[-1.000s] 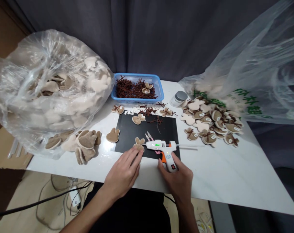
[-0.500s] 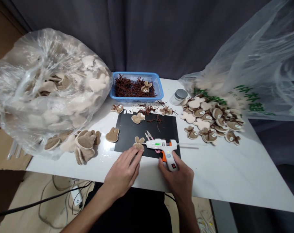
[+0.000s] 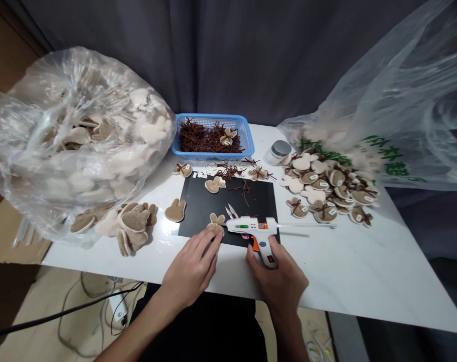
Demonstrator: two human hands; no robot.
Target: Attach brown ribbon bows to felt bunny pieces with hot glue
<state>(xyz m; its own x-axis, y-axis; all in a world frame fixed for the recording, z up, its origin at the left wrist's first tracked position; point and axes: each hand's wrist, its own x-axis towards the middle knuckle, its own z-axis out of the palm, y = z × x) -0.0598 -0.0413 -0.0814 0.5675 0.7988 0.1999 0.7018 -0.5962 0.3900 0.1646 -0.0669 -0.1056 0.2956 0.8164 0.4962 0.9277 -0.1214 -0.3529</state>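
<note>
My right hand [image 3: 283,271] is wrapped round the handle of a white and orange hot glue gun [image 3: 251,226]. A clear glue stick [image 3: 307,225] juts from its back end. The nozzle points left and meets or nearly meets a small brown fabric bunny [image 3: 216,219] on the black mat [image 3: 198,203]. The fingers of my left hand [image 3: 194,264] are closed on the bunny's lower part and hide some of it. Partly under the gun lie small scissors [image 3: 231,210], blades pointing away from me. Another bunny piece [image 3: 175,210] rests at the mat's left edge.
A blue basket [image 3: 213,116] of brown bows stands at the back beside a grey-lidded jar [image 3: 280,149]. On the left, a large plastic bag [image 3: 81,171] bulges with bunny pieces. Bunnies with bows [image 3: 324,208] are heaped at the right. A cable [image 3: 62,314] hangs at lower left.
The glue gun and my right hand have shifted slightly right and turned a little, with the nozzle still at the bunny. My left hand stays in place on it.
</note>
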